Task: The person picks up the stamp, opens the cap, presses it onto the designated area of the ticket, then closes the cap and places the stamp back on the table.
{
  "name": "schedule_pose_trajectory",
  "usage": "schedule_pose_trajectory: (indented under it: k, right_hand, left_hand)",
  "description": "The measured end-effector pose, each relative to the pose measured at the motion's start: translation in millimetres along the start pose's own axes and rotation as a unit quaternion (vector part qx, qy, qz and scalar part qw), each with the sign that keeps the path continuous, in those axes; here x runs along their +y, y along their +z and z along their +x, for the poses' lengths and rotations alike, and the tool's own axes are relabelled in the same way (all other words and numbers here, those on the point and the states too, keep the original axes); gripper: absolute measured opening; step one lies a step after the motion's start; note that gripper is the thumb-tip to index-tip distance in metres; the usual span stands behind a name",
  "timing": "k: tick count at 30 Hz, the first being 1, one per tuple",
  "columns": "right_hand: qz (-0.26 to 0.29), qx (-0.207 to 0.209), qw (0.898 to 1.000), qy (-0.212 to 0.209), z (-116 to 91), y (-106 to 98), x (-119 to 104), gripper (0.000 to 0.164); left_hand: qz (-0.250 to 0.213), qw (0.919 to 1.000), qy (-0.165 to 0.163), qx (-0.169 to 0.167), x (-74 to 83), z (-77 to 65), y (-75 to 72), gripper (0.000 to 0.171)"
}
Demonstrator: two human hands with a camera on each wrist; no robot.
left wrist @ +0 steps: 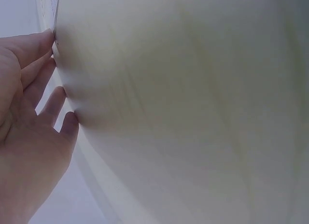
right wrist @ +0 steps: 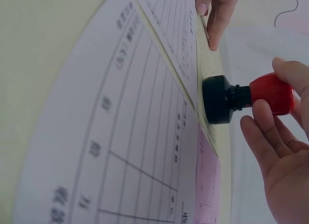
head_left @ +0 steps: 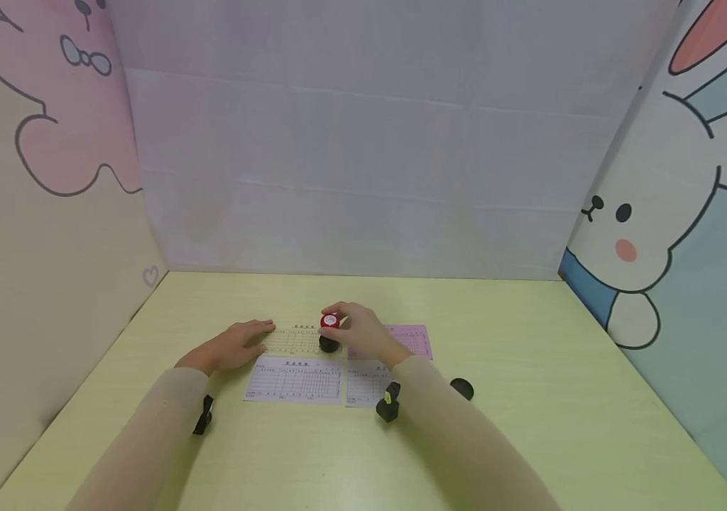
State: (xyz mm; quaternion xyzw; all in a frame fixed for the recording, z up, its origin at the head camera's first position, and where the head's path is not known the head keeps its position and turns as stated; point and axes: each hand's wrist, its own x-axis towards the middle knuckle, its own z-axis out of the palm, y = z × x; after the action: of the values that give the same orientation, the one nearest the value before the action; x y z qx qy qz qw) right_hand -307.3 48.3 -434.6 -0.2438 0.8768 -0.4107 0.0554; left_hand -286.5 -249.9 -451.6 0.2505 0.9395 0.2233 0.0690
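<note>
- Red stamp (right wrist: pixel 244 95) on the yellow form (head_left: pixel 293 343), right hand (head_left: pixel 365 332) pinching its knob!
- Left hand (head_left: pixel 240 345), fingers extended, at the stamp's nine o'clock!
- Pink form (head_left: pixel 413 342), three o'clock!

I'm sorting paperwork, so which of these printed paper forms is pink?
The pink rectangular paper form, back right of the group, partly hidden by the right hand. The back-left form is pale yellow; both front forms are white.

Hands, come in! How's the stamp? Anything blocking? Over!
Right hand gripping red-handled stamp. Left hand at left edge of yellow form. Stamp upright at form's right end. Nothing seen blocking.
</note>
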Motion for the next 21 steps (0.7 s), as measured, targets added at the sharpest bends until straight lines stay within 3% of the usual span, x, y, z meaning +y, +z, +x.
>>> schedule_pose_trajectory:
  k: [21]
  right_hand:
    - [0.023,-0.005,1.0,-0.008,1.2,2.2,-3.1,0.042]
  left_hand:
    - [-0.008,1.0,0.002,-0.002,-0.6,1.8,0.2,0.048]
